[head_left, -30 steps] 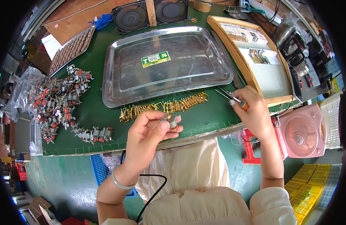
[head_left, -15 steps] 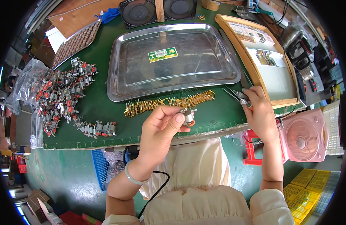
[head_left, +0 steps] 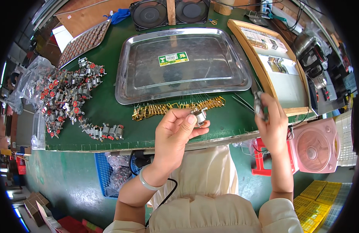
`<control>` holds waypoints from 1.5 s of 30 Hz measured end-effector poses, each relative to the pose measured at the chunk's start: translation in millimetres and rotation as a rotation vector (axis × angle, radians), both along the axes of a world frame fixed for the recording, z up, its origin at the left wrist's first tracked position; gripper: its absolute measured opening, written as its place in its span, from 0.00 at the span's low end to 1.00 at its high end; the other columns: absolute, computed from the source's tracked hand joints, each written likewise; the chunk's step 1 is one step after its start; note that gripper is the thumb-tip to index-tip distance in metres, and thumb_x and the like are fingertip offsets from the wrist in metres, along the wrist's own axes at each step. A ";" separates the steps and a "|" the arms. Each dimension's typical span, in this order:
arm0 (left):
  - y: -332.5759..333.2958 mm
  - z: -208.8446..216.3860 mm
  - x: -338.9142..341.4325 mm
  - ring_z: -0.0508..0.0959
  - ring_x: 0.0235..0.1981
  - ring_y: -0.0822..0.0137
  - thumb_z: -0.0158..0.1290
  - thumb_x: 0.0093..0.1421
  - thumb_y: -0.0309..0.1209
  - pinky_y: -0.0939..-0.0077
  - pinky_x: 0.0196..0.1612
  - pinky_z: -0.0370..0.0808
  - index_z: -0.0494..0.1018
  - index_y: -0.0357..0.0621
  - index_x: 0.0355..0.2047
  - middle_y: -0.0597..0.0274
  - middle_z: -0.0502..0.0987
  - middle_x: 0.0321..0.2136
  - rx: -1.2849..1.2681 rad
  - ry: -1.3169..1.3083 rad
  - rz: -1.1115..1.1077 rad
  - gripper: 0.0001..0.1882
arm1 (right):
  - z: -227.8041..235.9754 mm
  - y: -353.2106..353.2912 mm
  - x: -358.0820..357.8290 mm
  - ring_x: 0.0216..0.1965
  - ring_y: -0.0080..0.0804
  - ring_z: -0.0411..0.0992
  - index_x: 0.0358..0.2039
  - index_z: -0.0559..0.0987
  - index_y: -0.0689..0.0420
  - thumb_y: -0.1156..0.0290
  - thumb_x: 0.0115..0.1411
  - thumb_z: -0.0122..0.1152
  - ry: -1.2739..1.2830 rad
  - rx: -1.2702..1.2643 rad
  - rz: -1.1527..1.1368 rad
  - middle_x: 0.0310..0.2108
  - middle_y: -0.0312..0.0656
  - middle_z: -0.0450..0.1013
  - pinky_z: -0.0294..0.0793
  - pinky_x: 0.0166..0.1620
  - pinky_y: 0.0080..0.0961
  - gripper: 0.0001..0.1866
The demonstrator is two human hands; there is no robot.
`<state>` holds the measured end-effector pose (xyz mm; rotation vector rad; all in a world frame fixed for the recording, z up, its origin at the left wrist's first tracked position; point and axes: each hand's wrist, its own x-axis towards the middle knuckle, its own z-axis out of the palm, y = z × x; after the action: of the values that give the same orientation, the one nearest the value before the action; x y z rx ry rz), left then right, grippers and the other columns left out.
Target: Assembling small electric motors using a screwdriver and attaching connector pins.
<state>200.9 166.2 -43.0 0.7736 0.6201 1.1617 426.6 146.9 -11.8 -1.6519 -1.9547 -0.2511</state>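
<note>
My left hand (head_left: 173, 130) pinches a small silver motor (head_left: 200, 117) between thumb and fingers, its reddish end pointing down. It is held just in front of a row of brass-coloured wire terminals (head_left: 160, 110) with thin leads, lying along the near rim of the steel tray (head_left: 125, 91). To the right, my right hand (head_left: 272, 122) is raised near the wooden-framed box, its fingers closed round a grey metal thing (head_left: 258, 105) too smeared by motion to name. Tweezers (head_left: 243, 101) lie on the table beside that hand.
A heap of similar small motors (head_left: 66, 97) covers the table's left side, beside a plastic bag (head_left: 31, 75). A tray of small parts (head_left: 84, 42) leans behind it. Two black fans (head_left: 149, 14) stand at the back. The wooden-framed box (head_left: 265, 73) lies right; a pink fan (head_left: 313, 145) stands below.
My right hand has lifted off the table beside the tweezers, carrying the grey metal thing. My left hand has turned the motor a little. The whole view has shifted slightly.
</note>
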 end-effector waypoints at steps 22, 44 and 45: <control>-8.5 5.9 15.1 0.74 0.39 0.59 0.44 0.59 0.28 0.68 0.43 0.72 0.64 0.36 0.36 0.53 0.72 0.36 0.078 -0.178 0.204 0.08 | -4.5 -12.6 -63.8 0.25 0.17 0.64 0.33 0.72 0.63 0.78 0.46 0.63 1.724 -0.772 0.268 0.29 0.38 0.68 0.66 0.26 0.14 0.12; -6.3 3.9 6.2 0.75 0.38 0.55 0.45 0.58 0.27 0.64 0.43 0.73 0.62 0.35 0.37 0.49 0.72 0.37 0.126 -0.156 0.131 0.09 | -1.3 -14.8 -30.0 0.20 0.23 0.66 0.28 0.71 0.63 0.71 0.50 0.59 0.697 -0.329 0.294 0.23 0.40 0.70 0.64 0.22 0.19 0.10; -5.5 5.6 3.2 0.75 0.38 0.55 0.45 0.58 0.27 0.65 0.42 0.74 0.62 0.35 0.37 0.49 0.72 0.37 0.136 -0.119 0.159 0.09 | -0.9 -9.0 -18.1 0.21 0.32 0.67 0.28 0.72 0.63 0.73 0.46 0.61 0.424 -0.097 0.218 0.24 0.44 0.69 0.67 0.24 0.25 0.10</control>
<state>204.0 160.7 -37.4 0.7744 0.5139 1.3969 408.5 137.9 -12.7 -1.3942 -1.8160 0.2624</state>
